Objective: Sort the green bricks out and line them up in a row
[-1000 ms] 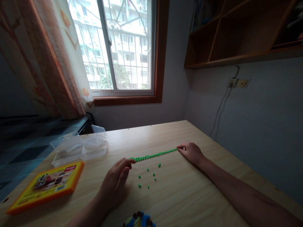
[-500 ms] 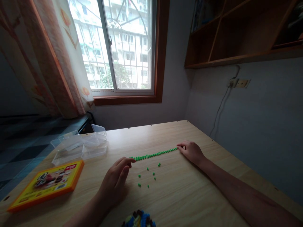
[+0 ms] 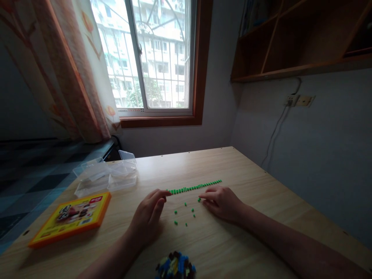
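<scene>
A line of tiny green building bricks [image 3: 193, 188] crosses the wood table. My left hand [image 3: 148, 211] rests at the line's left end, index fingertip by the last bricks and thumb held apart; it holds nothing visible. Below the line lie several loose green bricks [image 3: 176, 212]. My right hand [image 3: 223, 202] lies low over the table with its index finger stretched out. That fingertip is at a loose green brick [image 3: 199, 200]; whether it touches the brick is hard to tell. Thumb and fingers are apart there.
An orange-edged yellow box [image 3: 71, 219] lies at the left, with clear plastic trays [image 3: 107, 176] behind it. A pile of blue, brown and yellow bricks [image 3: 176, 266] sits at the near edge. The tabletop [image 3: 261, 193] reaches toward the right wall.
My right hand has left the right end of the green line and come left and nearer, to a loose brick. My left hand stays at the line's left end. The view has shifted slightly.
</scene>
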Demonstrator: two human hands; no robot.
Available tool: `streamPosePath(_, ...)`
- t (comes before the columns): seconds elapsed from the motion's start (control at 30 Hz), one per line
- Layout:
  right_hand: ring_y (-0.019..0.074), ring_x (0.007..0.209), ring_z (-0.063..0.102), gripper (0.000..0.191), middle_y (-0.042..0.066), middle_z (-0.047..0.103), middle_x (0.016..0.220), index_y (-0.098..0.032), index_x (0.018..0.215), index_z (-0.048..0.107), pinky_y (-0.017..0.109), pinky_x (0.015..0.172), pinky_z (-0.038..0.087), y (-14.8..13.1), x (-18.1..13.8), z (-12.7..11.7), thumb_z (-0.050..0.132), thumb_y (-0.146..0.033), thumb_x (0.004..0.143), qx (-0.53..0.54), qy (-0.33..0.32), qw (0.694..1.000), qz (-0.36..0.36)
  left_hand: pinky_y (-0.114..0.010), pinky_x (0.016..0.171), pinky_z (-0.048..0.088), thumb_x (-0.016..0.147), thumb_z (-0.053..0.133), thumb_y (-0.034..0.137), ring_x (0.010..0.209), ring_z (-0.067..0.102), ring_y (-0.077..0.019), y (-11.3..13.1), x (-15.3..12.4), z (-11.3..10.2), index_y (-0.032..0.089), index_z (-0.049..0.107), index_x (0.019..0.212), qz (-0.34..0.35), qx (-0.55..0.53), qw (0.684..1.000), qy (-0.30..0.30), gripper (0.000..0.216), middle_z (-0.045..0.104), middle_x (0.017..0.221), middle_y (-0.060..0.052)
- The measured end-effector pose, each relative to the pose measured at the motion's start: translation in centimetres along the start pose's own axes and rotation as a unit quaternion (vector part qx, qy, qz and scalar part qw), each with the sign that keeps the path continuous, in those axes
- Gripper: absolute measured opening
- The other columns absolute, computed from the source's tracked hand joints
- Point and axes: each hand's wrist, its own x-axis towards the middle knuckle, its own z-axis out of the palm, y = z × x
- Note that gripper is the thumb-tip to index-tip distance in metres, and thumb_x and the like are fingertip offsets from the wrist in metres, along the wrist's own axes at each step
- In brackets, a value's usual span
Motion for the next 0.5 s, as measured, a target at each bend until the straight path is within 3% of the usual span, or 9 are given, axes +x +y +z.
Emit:
streamPosePath(0.2,0.0173,0.085,0.064,0.025,0.004,0.072,0.091,-0.025,0.093,0.076,0.025,0.078,0.045,0.6,0.0,-0.7,0.051,-0.030,0.093,-0.026,-0.018,0.999,0.006,-0.034,0.074,0.053,0.099,0.030,0.049,0.082,0.063,-0.0217,0.1,0.1,0.0,0.017,0.066,0.102,-0.004,0.009,1.000,0.003,0.049,0.067,0.089,-0.009)
streamPosePath(0.5,0.0159,0.074,0.064,0.016,0.001,0.072,0.084,-0.024,0.080,0.073,0.024,0.070,0.042,4.9,-1.4,-3.3,0.059,-0.029,0.086,-0.046,-0.064,0.995,0.060,-0.033,0.072,0.052,0.099,0.030,0.050,0.079,0.063,-0.0211,0.6,0.1,-0.2,0.017,0.067,0.101,-0.003,0.011,1.000,0.003,0.049,0.067,0.085,-0.008)
